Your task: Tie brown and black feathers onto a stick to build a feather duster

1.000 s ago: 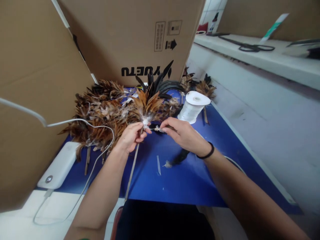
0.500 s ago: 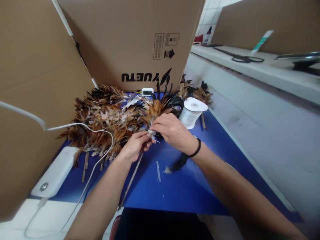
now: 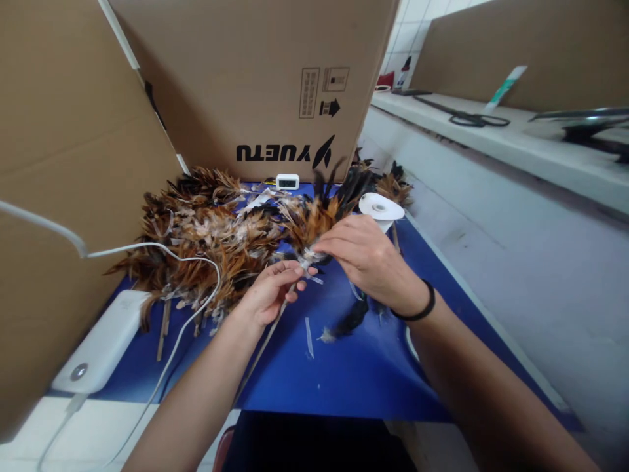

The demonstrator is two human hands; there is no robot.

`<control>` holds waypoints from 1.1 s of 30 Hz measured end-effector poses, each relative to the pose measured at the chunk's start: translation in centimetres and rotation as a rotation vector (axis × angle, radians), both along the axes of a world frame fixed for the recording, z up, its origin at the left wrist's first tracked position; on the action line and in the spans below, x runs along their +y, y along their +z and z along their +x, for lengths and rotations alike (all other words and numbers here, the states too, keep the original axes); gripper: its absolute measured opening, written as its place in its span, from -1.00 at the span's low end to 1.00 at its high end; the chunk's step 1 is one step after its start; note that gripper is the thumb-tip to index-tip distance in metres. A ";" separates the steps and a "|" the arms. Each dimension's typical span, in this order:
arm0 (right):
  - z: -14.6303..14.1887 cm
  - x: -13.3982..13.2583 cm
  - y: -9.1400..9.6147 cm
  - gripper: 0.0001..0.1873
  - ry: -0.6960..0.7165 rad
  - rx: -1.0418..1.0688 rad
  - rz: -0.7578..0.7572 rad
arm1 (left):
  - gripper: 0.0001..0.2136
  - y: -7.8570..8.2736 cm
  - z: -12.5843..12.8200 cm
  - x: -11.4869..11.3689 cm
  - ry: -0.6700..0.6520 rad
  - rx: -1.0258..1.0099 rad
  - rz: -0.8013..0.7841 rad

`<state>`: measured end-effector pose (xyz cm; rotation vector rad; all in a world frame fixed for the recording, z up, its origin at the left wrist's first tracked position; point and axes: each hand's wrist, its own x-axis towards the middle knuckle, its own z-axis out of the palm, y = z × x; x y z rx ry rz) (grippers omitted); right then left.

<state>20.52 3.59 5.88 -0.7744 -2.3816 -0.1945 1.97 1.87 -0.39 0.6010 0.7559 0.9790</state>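
My left hand (image 3: 275, 288) is closed round the thin stick (image 3: 263, 344) of a feather duster, just below its bound feathers. Brown and black feathers (image 3: 312, 219) fan out from the stick's top, with a whitish binding (image 3: 305, 259) at their base. Right beside that binding, my right hand (image 3: 371, 262) is pinched, its fingertips at the feather base on what looks like a whitish ribbon. Part of a pale ribbon (image 3: 354, 290) hangs below this hand. Behind it stands a white spool (image 3: 381, 207), partly covered by the hand.
A large heap of brown feather bundles (image 3: 211, 236) lies to the left. A white power bank (image 3: 101, 341) with a cable, a small display (image 3: 287, 182), a loose clear strip (image 3: 308, 337) and a black feather (image 3: 348, 320) rest on the blue table (image 3: 344, 387). Cardboard boxes (image 3: 275, 78) wall the back and left. Scissors (image 3: 479, 120) lie on a ledge.
My right hand has moved right and turned, with more of the pale ribbon showing beneath it. My left hand, still on the stick, has shifted slightly right. The view has shifted a little.
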 end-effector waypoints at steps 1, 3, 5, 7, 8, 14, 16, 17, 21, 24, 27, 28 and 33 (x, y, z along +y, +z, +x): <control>0.0 -0.1 0.0 -0.71 0.007 -0.019 0.005 | -0.83 0.0 0.1 0.0 0.016 0.012 0.003; -0.2 -0.2 0.0 -0.71 0.026 -0.062 0.019 | -0.81 0.0 0.2 0.0 0.034 0.025 0.021; -0.4 -0.1 0.0 -0.72 0.046 -0.110 0.033 | -0.81 0.0 0.3 0.0 0.035 0.031 0.032; -0.6 0.1 0.0 -0.73 0.056 -0.155 0.044 | -0.82 -0.1 0.3 0.0 0.037 0.042 0.029; -0.7 0.3 -0.1 -0.73 0.058 -0.177 0.048 | -0.82 -0.2 0.3 0.0 0.038 0.049 0.029; -0.9 1.1 -0.9 -0.71 0.051 -0.210 0.121 | -0.71 -0.3 0.5 -0.3 0.061 0.060 0.133; -1.0 1.1 -1.1 -0.70 0.047 -0.214 0.133 | -0.70 -0.3 0.6 -0.3 0.073 0.074 0.159; -1.0 1.1 -1.1 -0.69 0.046 -0.214 0.135 | -0.70 -0.3 0.6 -0.4 0.076 0.086 0.166; -1.1 0.9 -0.8 -0.70 0.070 -0.229 0.122 | -0.73 -0.3 0.8 -0.5 0.070 0.113 0.192; -1.2 1.0 -0.5 -0.71 0.102 -0.246 0.100 | -0.73 -0.5 0.9 -0.5 0.081 0.107 0.205; -1.3 1.2 -0.6 -0.70 0.115 -0.248 0.083 | -0.71 -0.7 1.0 -0.4 0.102 0.114 0.210; -1.3 1.3 -0.7 -0.71 0.120 -0.249 0.081 | -0.71 -0.7 1.0 -0.4 0.101 0.119 0.210; -1.3 1.8 -1.1 -0.74 0.144 -0.253 0.090 | -0.73 -0.6 0.8 -0.2 0.081 0.146 0.174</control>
